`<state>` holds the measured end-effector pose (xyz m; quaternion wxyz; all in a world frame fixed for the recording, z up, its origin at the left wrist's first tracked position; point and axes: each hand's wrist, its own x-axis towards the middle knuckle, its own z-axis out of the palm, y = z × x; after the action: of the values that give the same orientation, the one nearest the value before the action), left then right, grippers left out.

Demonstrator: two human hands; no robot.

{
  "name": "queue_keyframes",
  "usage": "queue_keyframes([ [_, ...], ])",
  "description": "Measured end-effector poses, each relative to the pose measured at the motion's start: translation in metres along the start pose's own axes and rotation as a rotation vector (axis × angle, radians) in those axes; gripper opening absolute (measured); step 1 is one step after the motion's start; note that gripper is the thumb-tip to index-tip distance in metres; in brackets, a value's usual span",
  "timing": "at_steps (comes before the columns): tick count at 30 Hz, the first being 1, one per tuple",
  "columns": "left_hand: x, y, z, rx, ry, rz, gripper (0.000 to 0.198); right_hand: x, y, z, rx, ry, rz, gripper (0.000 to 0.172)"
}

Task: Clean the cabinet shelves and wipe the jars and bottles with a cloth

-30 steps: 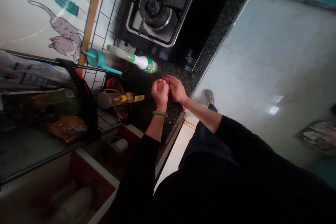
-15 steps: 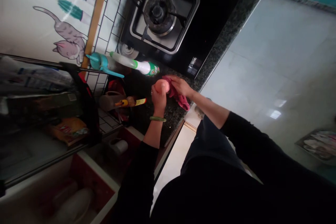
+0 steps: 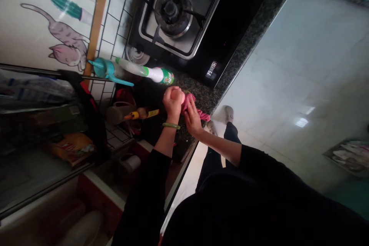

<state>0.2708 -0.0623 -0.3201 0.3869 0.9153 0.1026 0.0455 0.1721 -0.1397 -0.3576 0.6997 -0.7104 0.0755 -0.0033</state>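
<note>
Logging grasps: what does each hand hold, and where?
A peach-coloured round object, enclosed by the left hand; a pink cloth, bunched under the right hand.

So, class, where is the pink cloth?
Head view, centre: the pink cloth is in the right hand, against the round peach object held by the left hand.

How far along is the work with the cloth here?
Nothing visibly finished. In hand: left hand grips a peach-coloured round object; right hand presses a pink cloth against it, above the dark counter. Left: both are yet to be set down; whether the object is clean cannot be told.
</note>
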Motion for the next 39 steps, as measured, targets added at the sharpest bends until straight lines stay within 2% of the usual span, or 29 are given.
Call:
queue_keyframes([
  [3,0.002,-0.003,-0.001,0.013,0.005,0.007,0.009,0.048,0.01,-0.006,-0.017,-0.016,-0.029,0.057],
  [5,0.004,-0.006,0.0,0.005,0.021,0.021,0.008,0.082,0.017,-0.014,-0.073,-0.108,0.013,0.057],
  [6,0.005,-0.008,0.001,0.005,0.029,0.022,0.008,0.09,0.019,-0.016,-0.095,-0.133,0.03,0.059],
  [8,0.006,-0.01,0.003,-0.004,0.034,0.022,0.008,0.079,0.018,-0.012,-0.093,-0.072,0.006,0.062],
  [10,0.006,-0.012,0.004,-0.041,0.024,0.036,0.007,0.04,0.014,0.002,-0.043,0.07,-0.042,0.066],
  [12,0.007,-0.014,0.004,-0.082,0.008,0.06,0.008,0.001,0.009,0.017,-0.003,0.134,-0.023,0.071],
  [14,0.008,-0.016,0.003,-0.102,-0.001,0.079,0.007,-0.012,0.008,0.025,0.022,0.161,-0.001,0.073],
  [15,0.008,-0.016,0.003,-0.101,-0.003,0.083,0.007,-0.005,0.009,0.024,0.03,0.171,-0.007,0.072],
  [17,0.009,-0.018,0.002,-0.084,0.002,0.086,0.007,0.029,0.013,0.014,0.025,0.156,-0.039,0.07],
  [20,0.01,-0.02,0.004,-0.042,0.027,0.089,0.007,0.088,0.018,-0.006,-0.051,-0.036,-0.027,0.069],
  [22,0.011,-0.022,0.005,-0.033,0.033,0.086,0.009,0.098,0.017,-0.011,-0.085,-0.05,-0.053,0.064],
  [24,0.011,-0.023,0.006,-0.043,0.026,0.089,0.01,0.079,0.013,-0.006,-0.092,0.05,-0.115,0.056],
  [27,0.01,-0.023,0.006,-0.071,0.011,0.115,0.011,0.027,0.008,0.01,-0.107,0.195,-0.118,0.05],
  [31,0.01,-0.021,0.003,-0.067,-0.002,0.135,0.013,-0.021,0.007,0.025,-0.057,0.215,-0.049,0.051],
  [33,0.011,-0.02,0.002,-0.064,-0.018,0.122,0.014,-0.03,0.006,0.024,-0.001,0.206,-0.021,0.046],
  [35,0.011,-0.019,0.001,-0.076,-0.027,0.108,0.013,-0.03,0.004,0.017,0.04,0.272,0.022,0.043],
  [37,0.01,-0.019,0.0,-0.091,-0.032,0.116,0.013,-0.02,0.003,0.007,0.054,0.338,0.033,0.044],
  [39,0.01,-0.02,-0.001,-0.09,-0.052,0.137,0.012,0.001,0.003,-0.006,0.026,0.305,0.009,0.044],
])
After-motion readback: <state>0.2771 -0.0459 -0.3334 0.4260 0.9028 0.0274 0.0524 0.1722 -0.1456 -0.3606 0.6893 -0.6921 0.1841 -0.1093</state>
